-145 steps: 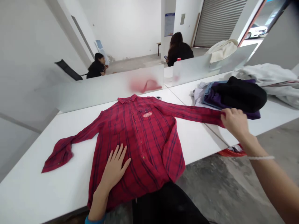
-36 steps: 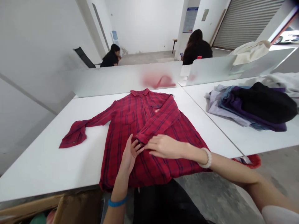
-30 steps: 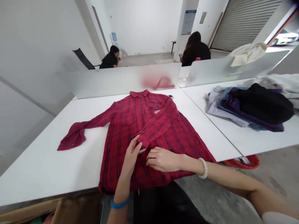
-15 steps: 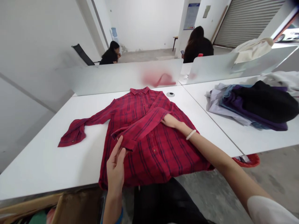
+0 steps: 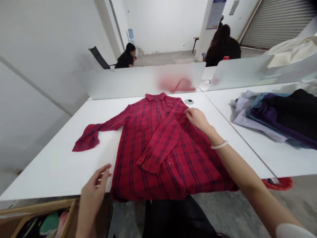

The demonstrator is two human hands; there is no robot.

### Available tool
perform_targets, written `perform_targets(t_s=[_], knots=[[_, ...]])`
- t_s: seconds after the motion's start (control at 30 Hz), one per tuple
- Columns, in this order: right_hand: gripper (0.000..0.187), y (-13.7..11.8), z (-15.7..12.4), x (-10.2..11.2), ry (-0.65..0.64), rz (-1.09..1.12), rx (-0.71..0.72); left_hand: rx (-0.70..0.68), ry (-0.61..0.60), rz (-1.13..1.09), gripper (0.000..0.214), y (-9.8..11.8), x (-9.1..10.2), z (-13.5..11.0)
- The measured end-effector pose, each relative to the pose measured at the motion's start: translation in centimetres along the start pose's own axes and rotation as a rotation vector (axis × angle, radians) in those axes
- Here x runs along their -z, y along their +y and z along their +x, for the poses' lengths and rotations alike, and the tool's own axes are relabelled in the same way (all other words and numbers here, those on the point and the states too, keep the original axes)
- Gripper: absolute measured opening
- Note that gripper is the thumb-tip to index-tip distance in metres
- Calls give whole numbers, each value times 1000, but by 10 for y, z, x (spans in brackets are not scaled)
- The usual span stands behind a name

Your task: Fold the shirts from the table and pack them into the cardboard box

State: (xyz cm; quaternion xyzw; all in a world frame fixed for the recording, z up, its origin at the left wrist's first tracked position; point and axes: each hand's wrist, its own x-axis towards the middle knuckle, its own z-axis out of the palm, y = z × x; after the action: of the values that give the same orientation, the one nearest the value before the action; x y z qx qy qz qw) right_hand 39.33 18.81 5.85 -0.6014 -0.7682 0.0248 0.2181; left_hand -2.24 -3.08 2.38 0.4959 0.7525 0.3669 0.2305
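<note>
A red plaid shirt (image 5: 131,155) with dark stripes lies front up on the white table (image 5: 99,168), collar toward the divider. One sleeve (image 5: 162,142) is folded diagonally across the buttoned front, its cuff flat near the middle of the hem. The other sleeve (image 5: 86,137) stretches out to the left, bent near its cuff. With curled fingers pinched at the fabric, my right hand (image 5: 198,118) is at the top of the folded sleeve, by the shoulder. My left hand (image 5: 95,186) hovers at the table's front edge, left of the shirt, fingers apart and holding nothing.
On the right stands a pile of folded clothes (image 5: 279,115). A frosted divider (image 5: 128,81) runs along the back, with two people seated beyond it. Below are a cardboard box (image 5: 71,215) of clothes at left and a red basket (image 5: 284,184) at right.
My left hand has let go of the cuff and moved left, off the shirt. The folded sleeve now lies flat. My right hand has shifted up toward the shoulder. The camera view has turned left.
</note>
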Motion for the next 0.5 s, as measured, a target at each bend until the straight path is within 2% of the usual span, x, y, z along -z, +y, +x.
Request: perform_targets(t_s=[0.07,0.17,0.23,0.3,0.37,0.47,0.5], knots=[[24,-40,-9,-8,-35,33,169,17,100,175,45,-8,16,22],[32,-98,-35,-39,-162,100,503,-39,189,397,41,-14,29,53],[41,-123,-56,-64,-247,109,590,-133,240,472,40,-15,36,72],[49,-137,-72,-85,-279,100,629,-153,295,495,42,-20,44,92],[52,-140,-82,-96,-264,90,660,-76,329,465,46,-28,54,111],[54,-139,-84,-99,-243,74,676,47,334,407,48,-44,63,138],[54,-138,-83,-98,-243,73,679,21,302,385,47,-50,64,145]])
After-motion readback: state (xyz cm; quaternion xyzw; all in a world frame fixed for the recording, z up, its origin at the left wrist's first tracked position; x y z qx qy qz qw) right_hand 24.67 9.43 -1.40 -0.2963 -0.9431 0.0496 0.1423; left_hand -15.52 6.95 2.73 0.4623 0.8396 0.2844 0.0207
